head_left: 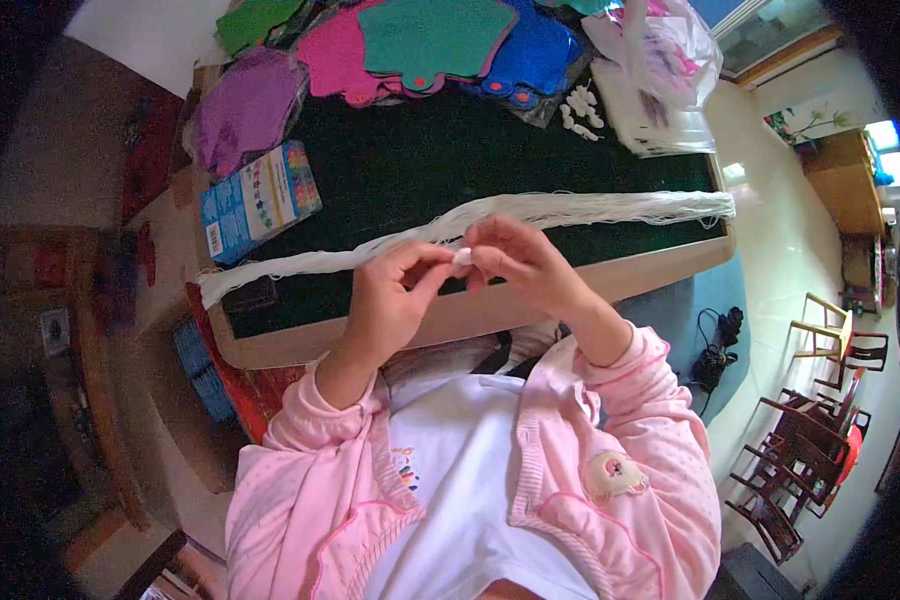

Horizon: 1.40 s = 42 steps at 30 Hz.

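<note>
A small white bundle (462,257), perhaps wound thread, is pinched between my two hands just above the table's near side. My left hand (395,295) grips its left end between thumb and fingers. From the other side my right hand (530,262) holds it, thumb and index finger closed and the other fingers curled. Behind and beneath them, a long skein of white thread (610,208) stretches across the dark green tabletop (390,150). Farther off lies a pile of small white bundles (581,112) that look similar.
A blue box (260,203) with coloured pictures stands left of the skein. Along the far side lie flat pieces in purple (250,108), pink (338,58), teal (435,38) and blue (535,55). Clear plastic bags (660,90) sit at the far right, and a light wooden edge (620,277) borders the table.
</note>
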Motion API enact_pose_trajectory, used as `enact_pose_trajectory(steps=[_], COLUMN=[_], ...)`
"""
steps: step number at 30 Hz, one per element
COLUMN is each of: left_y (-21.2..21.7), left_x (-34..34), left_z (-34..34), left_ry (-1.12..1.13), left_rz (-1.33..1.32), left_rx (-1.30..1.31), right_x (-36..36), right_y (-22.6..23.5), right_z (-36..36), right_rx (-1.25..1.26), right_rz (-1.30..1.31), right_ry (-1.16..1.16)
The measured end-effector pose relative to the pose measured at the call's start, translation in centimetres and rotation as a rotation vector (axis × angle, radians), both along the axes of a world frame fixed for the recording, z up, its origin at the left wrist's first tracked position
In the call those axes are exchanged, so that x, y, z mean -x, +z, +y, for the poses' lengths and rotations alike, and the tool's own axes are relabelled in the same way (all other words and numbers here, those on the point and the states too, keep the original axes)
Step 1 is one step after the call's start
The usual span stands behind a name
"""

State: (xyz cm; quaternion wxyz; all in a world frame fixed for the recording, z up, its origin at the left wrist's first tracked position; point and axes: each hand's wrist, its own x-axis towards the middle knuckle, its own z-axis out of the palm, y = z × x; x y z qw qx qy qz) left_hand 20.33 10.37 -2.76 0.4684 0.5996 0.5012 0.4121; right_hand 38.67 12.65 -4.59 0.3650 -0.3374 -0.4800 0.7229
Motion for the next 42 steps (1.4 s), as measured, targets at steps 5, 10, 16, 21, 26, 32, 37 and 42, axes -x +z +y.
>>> enact_pose_trajectory(steps=[5, 10, 16, 21, 26, 32, 37, 42], left_y=[0.2, 0.6, 2.0, -0.8, 1.3, 6.4, 8.2, 8.3], left_x=[1.6, 2.1, 1.2, -1.1, -15.3, -41.2, -50.1, -49.2], left_z=[0.9, -0.3, 0.2, 1.6, -0.3, -2.4, -4.5, -4.5], left_ry=[0.1, -0.181, -0.062, -0.072, -0.17, 0.098, -0.154, -0.042], left_rz=[-0.078, -0.012, -0.189, 0.09, -0.196, -0.101, 0.111, -0.578], left_rx=[0.198, 0.173, 0.291, 0.014, 0.15, 0.163, 0.111, 0.43], right_x=[0.2, 1.0, 1.6, -0.6, -15.5, -39.9, -50.5, -49.7], right_y=[1.7, 5.5, 1.1, 2.5, 3.2, 7.0, 10.3, 9.9], right_z=[-0.8, 0.1, -0.5, -1.1, 0.1, -3.8, -4.8, -4.6], right_rx=[-0.356, -0.937, -0.864, -1.121, -1.027, -1.147, -1.138, -0.55], right_rz=[-0.458, -0.546, -0.606, -0.683, -0.595, -0.675, -0.675, -0.17], right_ry=[-0.105, -0.158, -0.158, -0.086, -0.234, -0.256, -0.16, -0.031])
